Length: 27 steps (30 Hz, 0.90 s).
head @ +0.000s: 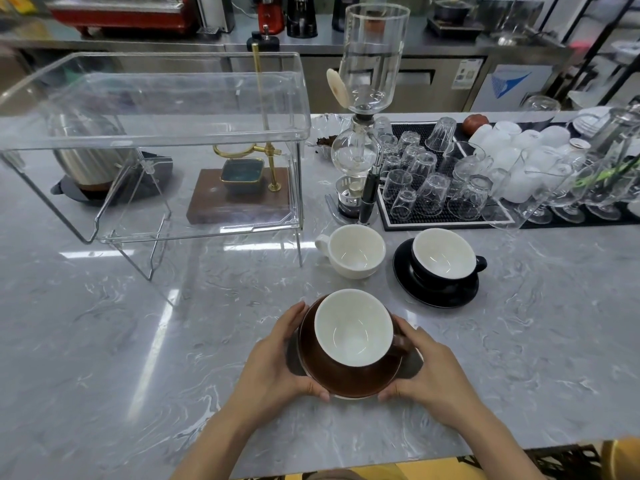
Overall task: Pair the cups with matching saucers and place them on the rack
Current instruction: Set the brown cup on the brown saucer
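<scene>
A brown cup with a white inside sits on a brown saucer near the counter's front. My left hand grips the saucer's left rim and my right hand grips its right rim by the cup handle. A white cup stands alone farther back, handle to the left. To its right a black cup rests on a black saucer. The clear two-tier acrylic rack stands at the back left with both tiers bare.
A glass siphon coffee maker stands behind the white cup. Several upturned glasses fill a black mat at the right, with white cups and stemmed glasses beyond. A wooden dripper stand and a metal kettle show through the rack.
</scene>
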Motion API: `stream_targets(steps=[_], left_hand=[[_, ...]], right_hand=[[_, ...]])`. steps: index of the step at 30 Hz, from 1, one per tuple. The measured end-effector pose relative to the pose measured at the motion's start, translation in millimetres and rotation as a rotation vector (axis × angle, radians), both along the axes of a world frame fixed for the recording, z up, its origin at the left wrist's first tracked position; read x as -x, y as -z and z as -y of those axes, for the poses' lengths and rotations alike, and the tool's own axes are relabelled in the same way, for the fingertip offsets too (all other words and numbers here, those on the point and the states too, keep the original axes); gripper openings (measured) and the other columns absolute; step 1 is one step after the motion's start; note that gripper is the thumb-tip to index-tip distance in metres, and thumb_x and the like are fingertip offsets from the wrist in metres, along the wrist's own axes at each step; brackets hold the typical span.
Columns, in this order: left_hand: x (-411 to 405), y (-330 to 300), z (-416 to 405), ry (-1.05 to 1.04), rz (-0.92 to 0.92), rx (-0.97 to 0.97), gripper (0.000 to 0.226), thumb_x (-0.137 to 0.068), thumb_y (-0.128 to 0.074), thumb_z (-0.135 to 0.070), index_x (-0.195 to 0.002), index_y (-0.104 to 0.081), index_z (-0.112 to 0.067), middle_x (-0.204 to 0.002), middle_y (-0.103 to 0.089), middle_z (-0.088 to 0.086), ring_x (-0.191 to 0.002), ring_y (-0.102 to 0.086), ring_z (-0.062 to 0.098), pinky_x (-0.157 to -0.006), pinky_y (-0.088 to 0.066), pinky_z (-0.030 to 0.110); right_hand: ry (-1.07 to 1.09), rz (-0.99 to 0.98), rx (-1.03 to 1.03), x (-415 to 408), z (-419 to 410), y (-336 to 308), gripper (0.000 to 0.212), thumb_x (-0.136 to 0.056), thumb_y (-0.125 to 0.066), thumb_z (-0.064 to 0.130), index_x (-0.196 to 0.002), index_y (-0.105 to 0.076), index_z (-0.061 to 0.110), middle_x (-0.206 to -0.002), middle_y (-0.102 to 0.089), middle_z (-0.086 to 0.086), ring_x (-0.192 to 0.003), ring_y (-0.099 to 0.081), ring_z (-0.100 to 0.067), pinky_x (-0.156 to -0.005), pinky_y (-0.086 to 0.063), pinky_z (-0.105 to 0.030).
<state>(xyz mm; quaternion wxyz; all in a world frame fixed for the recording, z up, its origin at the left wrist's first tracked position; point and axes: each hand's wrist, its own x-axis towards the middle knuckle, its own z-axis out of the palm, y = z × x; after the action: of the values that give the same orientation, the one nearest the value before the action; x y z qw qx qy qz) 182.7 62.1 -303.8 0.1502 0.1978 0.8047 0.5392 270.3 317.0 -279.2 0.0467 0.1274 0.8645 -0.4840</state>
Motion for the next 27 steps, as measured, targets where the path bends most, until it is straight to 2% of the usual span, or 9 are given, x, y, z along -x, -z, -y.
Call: stream_targets(steps=[2,5,9,12,15,18,20,23,27], left_hand=[[0,1,0,-0.007,-0.004,-0.018,0.124,-0.03,-0.101,-0.053,-0.132,-0.034,-0.073,-0.136,-0.05,-0.046,-0.129,-0.044,-0.023,-0.095,-0.034,-0.005],[0,0,-1,-0.005,-0.009,-0.034,0.12,-0.032,-0.102,-0.048,-0.136,-0.044,-0.06,-0.135,-0.058,-0.036,-0.129,-0.05,-0.015,-0.093,-0.04,-0.002],[0,-1,-1,-0.004,-0.001,-0.054,0.118,-0.034,-0.101,-0.05,-0.138,-0.047,-0.051,-0.135,-0.061,-0.031,-0.13,-0.052,-0.01,-0.1,-0.042,0.012],[0,-1,-1,-0.01,0.004,-0.067,0.118,-0.034,-0.104,-0.041,-0.138,-0.049,-0.05,-0.136,-0.062,-0.029,-0.131,-0.052,-0.007,-0.102,-0.043,0.019],[1,-2,-2,-0.013,0.015,-0.088,0.116,-0.034,-0.104,-0.041,-0.136,-0.05,-0.052,-0.136,-0.062,-0.029,-0.131,-0.053,-0.007,-0.102,-0.044,0.013],[0,-6,-2,-0.019,0.018,-0.108,0.114,-0.033,-0.102,-0.049,-0.134,-0.051,-0.055,-0.135,-0.062,-0.03,-0.13,-0.052,-0.01,-0.099,-0.042,0.006],[0,-9,-2,-0.024,0.011,-0.116,0.116,-0.031,-0.102,-0.051,-0.134,-0.05,-0.057,-0.136,-0.061,-0.031,-0.132,-0.051,-0.009,-0.104,-0.04,0.015],[2,-12,-1,-0.035,-0.006,-0.124,0.117,-0.029,-0.102,-0.052,-0.134,-0.049,-0.059,-0.138,-0.06,-0.03,-0.135,-0.05,-0.005,-0.11,-0.04,0.028],[5,-20,2,-0.052,-0.033,-0.124,0.118,-0.028,-0.102,-0.053,-0.133,-0.048,-0.061,-0.139,-0.06,-0.028,-0.137,-0.05,-0.001,-0.115,-0.041,0.039]], right_hand=[[0.015,0.002,0.008,0,0,1,0.109,-0.041,-0.093,0.039,-0.137,-0.044,0.055,-0.121,-0.061,0.024,-0.133,-0.046,-0.021,-0.112,-0.039,-0.048],[0.034,-0.012,0.041,0,0,2,0.109,-0.038,-0.094,0.032,-0.134,-0.047,0.057,-0.117,-0.061,0.03,-0.128,-0.049,-0.015,-0.113,-0.039,-0.046],[0.036,-0.007,0.078,1,2,3,0.113,-0.038,-0.094,0.033,-0.138,-0.046,0.053,-0.124,-0.063,0.022,-0.137,-0.043,-0.024,-0.115,-0.035,-0.052],[0.031,-0.019,0.075,1,1,4,0.112,-0.037,-0.094,0.032,-0.134,-0.046,0.058,-0.121,-0.062,0.027,-0.131,-0.047,-0.019,-0.111,-0.041,-0.042],[0.029,-0.033,0.086,1,1,3,0.111,-0.038,-0.094,0.031,-0.133,-0.045,0.061,-0.121,-0.065,0.022,-0.127,-0.048,-0.007,-0.107,-0.042,-0.028],[0.027,-0.05,0.101,2,1,2,0.112,-0.039,-0.096,0.029,-0.134,-0.046,0.06,-0.121,-0.065,0.025,-0.125,-0.051,-0.007,-0.105,-0.043,-0.027],[0.029,-0.062,0.11,2,1,0,0.113,-0.038,-0.096,0.03,-0.135,-0.045,0.059,-0.122,-0.063,0.027,-0.13,-0.05,-0.015,-0.109,-0.042,-0.033],[0.029,-0.068,0.145,3,2,-3,0.117,-0.038,-0.097,0.034,-0.14,-0.044,0.054,-0.13,-0.061,0.021,-0.142,-0.039,-0.027,-0.118,-0.03,-0.054],[0.025,-0.079,0.115,7,4,-7,0.116,-0.037,-0.097,0.031,-0.135,-0.043,0.062,-0.133,-0.06,0.026,-0.145,-0.036,-0.023,-0.117,-0.031,-0.056]])
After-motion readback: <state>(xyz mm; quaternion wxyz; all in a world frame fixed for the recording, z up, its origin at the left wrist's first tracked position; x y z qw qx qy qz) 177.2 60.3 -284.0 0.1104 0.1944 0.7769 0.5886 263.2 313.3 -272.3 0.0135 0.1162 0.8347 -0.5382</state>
